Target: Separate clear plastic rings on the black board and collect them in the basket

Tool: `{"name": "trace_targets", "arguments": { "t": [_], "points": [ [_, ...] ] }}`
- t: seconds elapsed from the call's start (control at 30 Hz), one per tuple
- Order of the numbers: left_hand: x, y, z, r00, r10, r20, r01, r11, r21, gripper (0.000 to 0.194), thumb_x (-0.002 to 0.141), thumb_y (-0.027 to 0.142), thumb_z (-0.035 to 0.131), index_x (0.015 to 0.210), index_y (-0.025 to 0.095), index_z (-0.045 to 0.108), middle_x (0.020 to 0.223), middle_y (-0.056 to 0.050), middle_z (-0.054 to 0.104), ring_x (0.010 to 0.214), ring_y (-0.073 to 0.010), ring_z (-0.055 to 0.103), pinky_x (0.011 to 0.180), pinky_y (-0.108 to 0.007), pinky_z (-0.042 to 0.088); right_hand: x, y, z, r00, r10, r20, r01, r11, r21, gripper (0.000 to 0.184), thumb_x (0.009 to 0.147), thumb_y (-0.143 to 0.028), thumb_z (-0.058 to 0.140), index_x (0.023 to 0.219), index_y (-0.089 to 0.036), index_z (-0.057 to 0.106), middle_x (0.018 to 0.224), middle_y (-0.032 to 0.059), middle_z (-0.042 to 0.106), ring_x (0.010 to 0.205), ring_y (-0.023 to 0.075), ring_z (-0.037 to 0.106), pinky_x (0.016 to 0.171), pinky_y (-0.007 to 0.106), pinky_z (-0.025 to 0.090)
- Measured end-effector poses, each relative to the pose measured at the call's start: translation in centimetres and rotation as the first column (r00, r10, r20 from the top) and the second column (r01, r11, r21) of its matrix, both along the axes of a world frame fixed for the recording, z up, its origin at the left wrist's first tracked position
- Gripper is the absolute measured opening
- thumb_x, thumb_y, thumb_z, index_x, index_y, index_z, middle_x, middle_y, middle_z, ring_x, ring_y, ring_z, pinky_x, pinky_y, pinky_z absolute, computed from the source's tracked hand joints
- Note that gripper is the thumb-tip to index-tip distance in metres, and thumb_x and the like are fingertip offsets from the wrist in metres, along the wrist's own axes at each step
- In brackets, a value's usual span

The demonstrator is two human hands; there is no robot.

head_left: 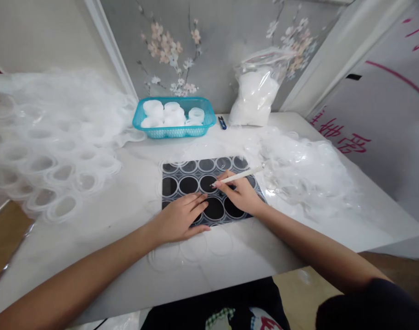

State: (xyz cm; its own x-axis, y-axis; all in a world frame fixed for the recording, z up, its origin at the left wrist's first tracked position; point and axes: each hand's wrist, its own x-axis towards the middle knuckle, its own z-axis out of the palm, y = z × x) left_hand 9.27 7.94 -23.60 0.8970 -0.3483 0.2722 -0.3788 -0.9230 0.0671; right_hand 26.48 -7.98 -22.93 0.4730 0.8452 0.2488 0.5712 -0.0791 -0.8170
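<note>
A black sheet [214,208] lies on the table, covered by a translucent sheet with rows of pale ring outlines. My left hand [184,216] rests flat on its lower left part, fingers stretched out and slightly spread. In my right hand [239,191] a slim white pen-like tool [245,173] is pinched, its tip down at a ring in the middle row. Clear film with faint circles [195,247] extends past the black sheet's near edge. What the tip does to the film is too small to tell.
Behind stands a blue plastic basket [178,133] with stacks of white rings. Small blue thread snips [222,123] lie beside it, near a filled clear bag [254,96]. Heaped translucent ring sheets [58,151] cover the left side; crumpled clear film [305,169] piles up on the right.
</note>
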Motion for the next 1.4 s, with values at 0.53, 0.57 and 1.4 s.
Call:
{"name": "trace_targets", "arguments": {
  "t": [0.53,0.57,1.4],
  "points": [
    [0.1,-0.1,-0.1,1.0,0.002,-0.017,-0.003,0.999,-0.033,0.061,0.095,0.056,0.04,0.122,0.003,0.057,0.131,-0.02,0.055,0.124,-0.0304,0.051,0.104,-0.045,0.043,0.2,-0.4,-2.0,0.996,0.07,-0.056,-0.067,0.996,0.052,0.019,0.092,-0.036,0.053,0.085,-0.023,0.064,0.089,0.0056,0.068,0.106,0.0227,0.062,0.084,0.037,0.053],
    [0.1,-0.1,-0.2,1.0,0.0,-0.018,0.0,0.999,-0.035,0.061,0.095,0.055,0.04,0.122,0.003,0.057,0.131,-0.021,0.055,0.124,-0.0307,0.051,0.104,-0.045,0.043,0.2,-0.3,-1.9,0.996,0.072,-0.045,-0.069,0.996,0.052,0.018,0.092,-0.036,0.053,0.086,-0.023,0.064,0.089,0.0056,0.069,0.107,0.0227,0.062,0.083,0.037,0.053],
    [-0.1,0.5,-0.1,0.998,-0.006,-0.055,0.002,0.997,-0.08,0.062,0.094,0.059,0.04,0.123,0.007,0.057,0.133,-0.016,0.055,0.125,-0.0271,0.051,0.105,-0.041,0.042,3.1,-0.5,3.5,0.968,-0.079,0.24,0.071,0.997,0.042,0.025,0.093,-0.037,0.051,0.085,-0.02,0.067,0.087,0.0057,0.067,0.095,0.0214,0.065,0.075,0.033,0.053]
  ]
}}
